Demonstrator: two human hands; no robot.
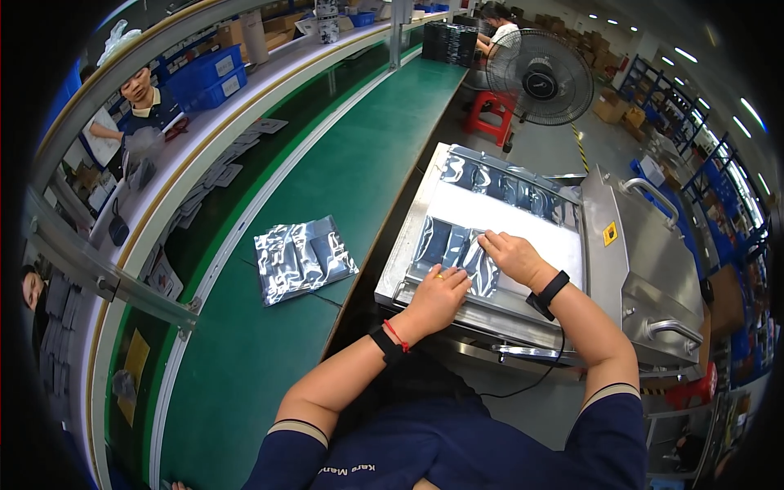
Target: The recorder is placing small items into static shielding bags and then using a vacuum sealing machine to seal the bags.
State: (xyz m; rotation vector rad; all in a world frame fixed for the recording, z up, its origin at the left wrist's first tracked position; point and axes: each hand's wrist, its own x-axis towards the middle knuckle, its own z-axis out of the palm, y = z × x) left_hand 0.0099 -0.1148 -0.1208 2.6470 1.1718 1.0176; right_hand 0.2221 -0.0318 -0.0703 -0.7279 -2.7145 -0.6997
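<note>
A row of shiny silver-grey see-through bags (440, 240) with dark flat contents lies along the near side of the white bed (498, 204) of a steel vacuum sealer. My left hand (441, 298) is closed on the near edge of a bag (482, 273), thumb and fingers close together. On the upper part of the same bag, my right hand (512, 256) has its fingers bent and pinched against the film. What the bag holds under my fingers is partly hidden. A second row of similar bags (510, 186) lies along the bed's far side.
The sealer's steel lid (653, 245) stands raised at the right, with bar handles. More bags (302, 257) lie on the green bench (343, 147) to my left. Beyond stand a black fan (541, 79), a red stool (492, 114) and stacked black trays (449, 43). Other people work nearby.
</note>
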